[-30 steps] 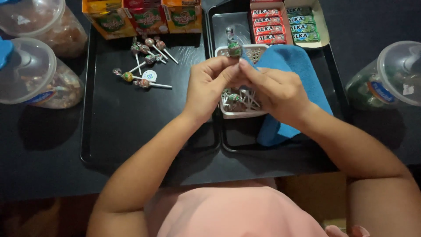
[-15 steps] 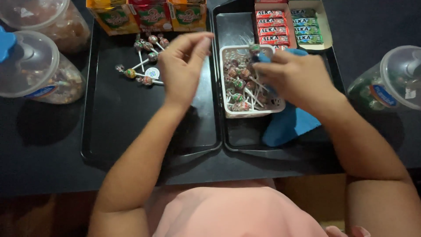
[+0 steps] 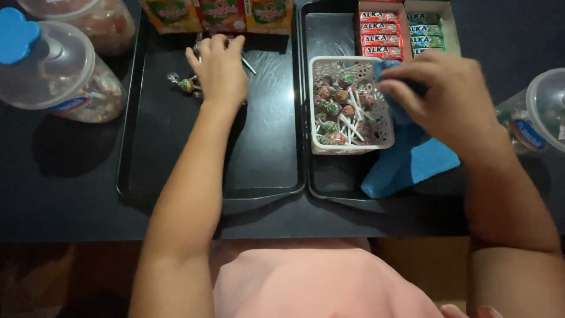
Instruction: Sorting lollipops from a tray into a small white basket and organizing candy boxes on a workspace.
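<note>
Lollipops [image 3: 338,112] filled the white perforated basket [image 3: 382,138], which stood in the right-hand black tray [image 3: 329,188]; a few more wrapped ones [image 3: 187,85] lay loose on the left-hand black tray [image 3: 176,171], just beside our left hand [image 3: 220,70]. That hand rested palm down over the loose sweets, fingers curled loosely toward them (we could not tell whether it had hold of one). Our right hand [image 3: 441,94] hovered at the basket's right edge, its fingers closed on a blue cloth [image 3: 412,165] that trailed down out of the tray onto the dark bench [image 3: 59,194].

Beyond the basket, at the far end of the right tray, sat an open box of small red and green candy packs [image 3: 406,29]. Three colourful cartons [image 3: 220,15] lined the far edge of the left tray. To the left on the bench stood two clear plastic jars of sweets [image 3: 59,76], the nearer one with a blue knob on its lid. Another clear jar [image 3: 538,115] stood at the right edge, well apart from the trays.
</note>
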